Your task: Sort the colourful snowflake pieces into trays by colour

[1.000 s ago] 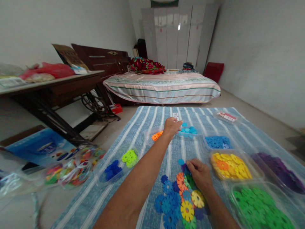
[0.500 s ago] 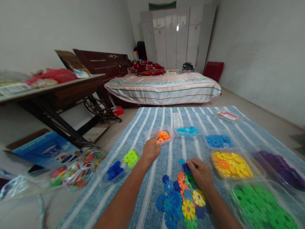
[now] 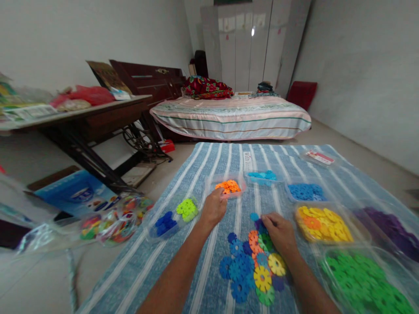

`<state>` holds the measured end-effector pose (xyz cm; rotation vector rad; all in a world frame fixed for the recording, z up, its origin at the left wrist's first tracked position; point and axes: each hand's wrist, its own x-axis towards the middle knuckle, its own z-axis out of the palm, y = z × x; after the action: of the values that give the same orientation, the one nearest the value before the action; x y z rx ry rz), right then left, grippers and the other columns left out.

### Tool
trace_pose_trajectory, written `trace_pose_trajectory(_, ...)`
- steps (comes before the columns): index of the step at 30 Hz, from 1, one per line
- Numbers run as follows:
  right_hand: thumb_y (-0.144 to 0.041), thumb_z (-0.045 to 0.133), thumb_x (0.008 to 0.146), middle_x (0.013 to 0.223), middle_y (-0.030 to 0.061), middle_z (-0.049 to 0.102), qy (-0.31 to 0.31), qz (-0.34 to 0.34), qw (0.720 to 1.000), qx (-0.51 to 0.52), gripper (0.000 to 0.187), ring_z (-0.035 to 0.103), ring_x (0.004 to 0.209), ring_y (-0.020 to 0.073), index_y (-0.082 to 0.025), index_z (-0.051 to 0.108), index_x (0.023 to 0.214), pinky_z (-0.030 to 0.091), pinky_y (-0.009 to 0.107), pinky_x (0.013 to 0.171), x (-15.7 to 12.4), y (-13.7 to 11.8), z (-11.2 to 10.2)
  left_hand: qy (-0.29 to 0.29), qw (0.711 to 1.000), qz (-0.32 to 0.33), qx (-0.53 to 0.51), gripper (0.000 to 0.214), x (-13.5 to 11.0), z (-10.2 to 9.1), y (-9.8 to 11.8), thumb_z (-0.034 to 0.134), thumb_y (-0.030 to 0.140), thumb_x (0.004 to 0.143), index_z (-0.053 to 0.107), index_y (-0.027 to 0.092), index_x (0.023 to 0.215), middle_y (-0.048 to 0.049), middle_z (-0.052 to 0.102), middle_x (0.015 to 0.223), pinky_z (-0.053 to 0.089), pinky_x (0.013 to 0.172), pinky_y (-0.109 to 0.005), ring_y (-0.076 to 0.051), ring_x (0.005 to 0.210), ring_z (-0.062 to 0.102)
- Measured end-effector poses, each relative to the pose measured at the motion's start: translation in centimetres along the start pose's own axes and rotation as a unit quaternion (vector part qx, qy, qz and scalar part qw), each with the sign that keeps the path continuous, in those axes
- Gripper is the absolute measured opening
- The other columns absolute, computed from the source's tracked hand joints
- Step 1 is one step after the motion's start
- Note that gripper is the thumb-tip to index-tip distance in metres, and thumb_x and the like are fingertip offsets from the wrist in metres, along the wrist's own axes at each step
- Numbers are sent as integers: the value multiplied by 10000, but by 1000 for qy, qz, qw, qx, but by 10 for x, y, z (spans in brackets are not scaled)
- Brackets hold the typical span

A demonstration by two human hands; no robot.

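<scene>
My left hand (image 3: 213, 208) reaches to the near left side of a clear tub (image 3: 242, 192) of orange notched plastic discs (image 3: 231, 186). Its fingers are curled together at the discs, and whatever lies between them is hidden. My right hand (image 3: 279, 230) is closed, with thumb and forefinger pinching a purple notched disc (image 3: 258, 224). That disc sits by a light-blue disc (image 3: 254, 216) at the top of a flat cluster of discs in blue (image 3: 240, 267), orange, green and yellow (image 3: 262, 279). The cluster lies on the striped cloth, partly covered by my right hand and forearm.
Clear tubs on the right hold blue (image 3: 306, 192), yellow (image 3: 327, 224), purple (image 3: 391, 231) and green discs (image 3: 363, 274). A tub (image 3: 262, 176) of light-blue discs stands at the back. Left lies a tub with dark-blue (image 3: 165, 223) and lime discs (image 3: 187, 209).
The whole view has shifted slightly, so things appear farther right. My left hand stays at the orange tub, and my right hand keeps its pinch at the top of the cluster.
</scene>
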<state>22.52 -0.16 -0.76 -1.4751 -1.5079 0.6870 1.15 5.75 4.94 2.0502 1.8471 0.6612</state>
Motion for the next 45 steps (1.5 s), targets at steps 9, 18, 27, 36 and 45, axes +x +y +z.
trace_pose_trajectory(9, -511, 472, 783, 572, -8, 548, 22, 28, 999, 31, 415, 490, 573, 130, -166, 634, 617, 373, 239, 571, 0, -1, -2, 55, 997, 59, 7, 314, -50, 15, 25, 385, 176, 832, 523, 149, 1113, -113, 550, 1170, 417, 928, -308, -199, 1080, 520)
trace_pose_trajectory(18, -562, 474, 777, 730, 73, 681, 76, 114, 979, 153, 477, 605, 719, 209, -134, 682, 751, 454, 309, 674, 1, 2, -5, -120, 987, 23, 103, 244, -34, 47, 63, 459, 287, 810, 586, 153, 969, -133, 574, 1029, 441, 799, -332, -235, 928, 572)
trace_pose_trajectory(27, -586, 511, 740, 725, 69, 680, 67, 126, 978, 152, 498, 605, 715, 216, -126, 698, 783, 451, 316, 669, 1, 7, -4, -153, 988, 11, -11, 172, -23, 57, 63, 550, 187, 682, 596, 173, 847, -30, 610, 804, 414, 664, -243, -165, 760, 566)
trace_pose_trajectory(36, -589, 494, 754, 696, 50, 668, 50, 110, 987, 110, 491, 574, 665, 193, -140, 691, 735, 423, 284, 616, -3, 0, -8, -105, 988, 11, -111, 97, -46, 20, 46, 500, 186, 693, 594, 174, 714, 10, 557, 610, 371, 562, -210, -123, 613, 514)
trace_pose_trajectory(45, -598, 476, 757, 670, 47, 657, 52, 102, 988, 106, 501, 560, 642, 186, -146, 672, 665, 415, 278, 593, -1, -1, -5, -105, 976, -64, -181, 64, -39, 2, 21, 493, 162, 662, 557, 156, 662, 39, 532, 547, 386, 485, -185, -92, 495, 528)
